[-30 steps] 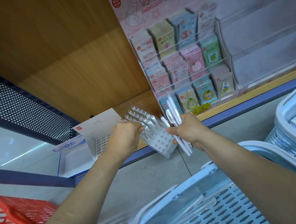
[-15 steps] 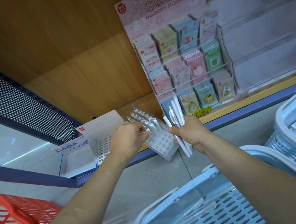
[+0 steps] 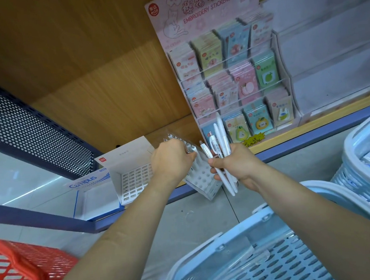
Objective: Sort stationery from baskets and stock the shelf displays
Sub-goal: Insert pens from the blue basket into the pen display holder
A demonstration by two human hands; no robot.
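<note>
One red basket (image 3: 19, 277) is sitting at far left. Next, the left hand (image 3: 172, 160) is gripping the top of a tilted white pen stand (image 3: 204, 179), fingers curling over the row of pens (image 3: 181, 140) standing in it. Just beside it, the right hand (image 3: 237, 164) is clutching a bunch of loose white pens (image 3: 221, 133) below the sticker rack (image 3: 229, 72), above a blue basket (image 3: 280, 261).

Two bare forearms (image 3: 120, 230), left hand (image 3: 172, 160) and right hand (image 3: 237, 165), uncovered to the frame edge.

Two hands (image 3: 172, 160), four pens (image 3: 222, 137), one pen holder (image 3: 201, 177), three baskets (image 3: 260, 217).
</note>
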